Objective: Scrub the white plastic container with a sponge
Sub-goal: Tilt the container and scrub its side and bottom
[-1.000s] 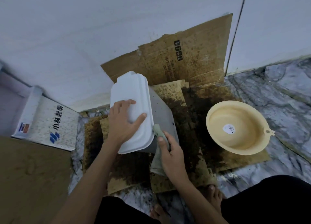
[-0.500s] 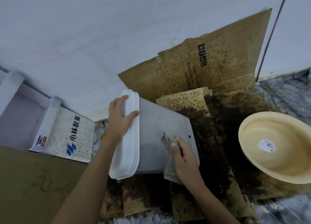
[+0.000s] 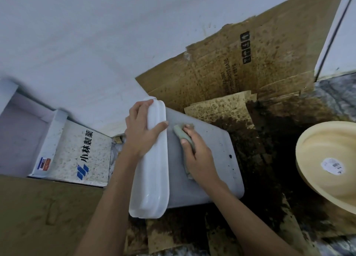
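The white plastic container (image 3: 213,159) lies tipped on its side on wet, stained cardboard, its white lid end (image 3: 154,159) facing left. My left hand (image 3: 140,130) clamps the far end of the lid rim, thumb on the grey side wall. My right hand (image 3: 198,153) presses a grey-green sponge (image 3: 183,134) flat against the upturned side wall, close to the lid. Dark specks dot the wall near its right edge.
A cream plastic basin (image 3: 327,159) sits at the right. Stained cardboard (image 3: 250,63) leans on the white wall behind. A white printed box (image 3: 77,155) lies at the left, and brown cardboard (image 3: 38,217) covers the lower left. Dark wet dirt (image 3: 269,169) spreads beside the container.
The right hand has slid the sponge up the side wall toward the lid. The left hand has shifted to grip the lid's far end, and the view has moved closer.
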Available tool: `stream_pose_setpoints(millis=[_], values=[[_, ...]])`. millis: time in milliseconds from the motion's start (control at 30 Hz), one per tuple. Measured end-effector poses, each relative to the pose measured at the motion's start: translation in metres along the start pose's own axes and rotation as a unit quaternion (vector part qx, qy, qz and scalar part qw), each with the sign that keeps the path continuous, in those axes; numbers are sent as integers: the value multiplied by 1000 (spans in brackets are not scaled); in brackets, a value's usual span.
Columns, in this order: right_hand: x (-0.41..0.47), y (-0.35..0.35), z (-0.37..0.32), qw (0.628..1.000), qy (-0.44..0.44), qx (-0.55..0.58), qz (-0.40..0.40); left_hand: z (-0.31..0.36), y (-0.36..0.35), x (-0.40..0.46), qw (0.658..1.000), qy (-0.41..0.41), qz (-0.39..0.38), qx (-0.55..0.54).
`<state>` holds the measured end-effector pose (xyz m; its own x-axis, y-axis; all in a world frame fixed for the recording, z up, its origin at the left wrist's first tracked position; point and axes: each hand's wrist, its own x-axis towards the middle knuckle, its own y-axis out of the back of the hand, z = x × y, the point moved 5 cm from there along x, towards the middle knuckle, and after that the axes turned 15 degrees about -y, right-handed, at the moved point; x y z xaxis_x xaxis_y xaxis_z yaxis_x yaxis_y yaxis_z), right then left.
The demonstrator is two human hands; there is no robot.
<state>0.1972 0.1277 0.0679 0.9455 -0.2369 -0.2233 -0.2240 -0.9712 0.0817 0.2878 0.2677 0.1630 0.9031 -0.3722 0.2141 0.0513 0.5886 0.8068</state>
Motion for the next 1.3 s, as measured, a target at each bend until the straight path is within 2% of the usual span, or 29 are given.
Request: stream_pose_setpoints(millis=[133, 300, 433, 667, 767, 867, 967, 1100, 1200, 1300], values=[[-2, 9, 9, 1000, -11, 10, 16, -1, -5, 0, 999, 1, -8, -49], [-14, 12, 7, 998, -22, 31, 41, 9, -9, -7, 997, -16, -36, -62], [-30, 14, 7, 999, 24, 0, 24, 27, -8, -27, 996, -68, -20, -47], [-6, 21, -21, 998, 21, 10, 53, 54, -7, -60, 994, -107, -4, -21], [-25, 4, -25, 997, 58, -29, 51, 59, -7, -63, 994, -111, -4, -17], [-54, 0, 7, 991, 79, -100, 43, 55, -4, -66, 994, -109, -2, -23], [-43, 8, 34, 990, 27, -133, 27, 45, 0, -69, 994, -103, -2, -28], [0, 2, 14, 991, -51, -119, 26, 37, 0, -67, 996, -83, -5, -34], [-1, -11, -7, 994, 7, -106, 15, 35, -2, -61, 995, -93, -12, -27], [-32, -8, 7, 992, 75, -100, 5, 31, -3, -57, 994, -101, -18, -29]])
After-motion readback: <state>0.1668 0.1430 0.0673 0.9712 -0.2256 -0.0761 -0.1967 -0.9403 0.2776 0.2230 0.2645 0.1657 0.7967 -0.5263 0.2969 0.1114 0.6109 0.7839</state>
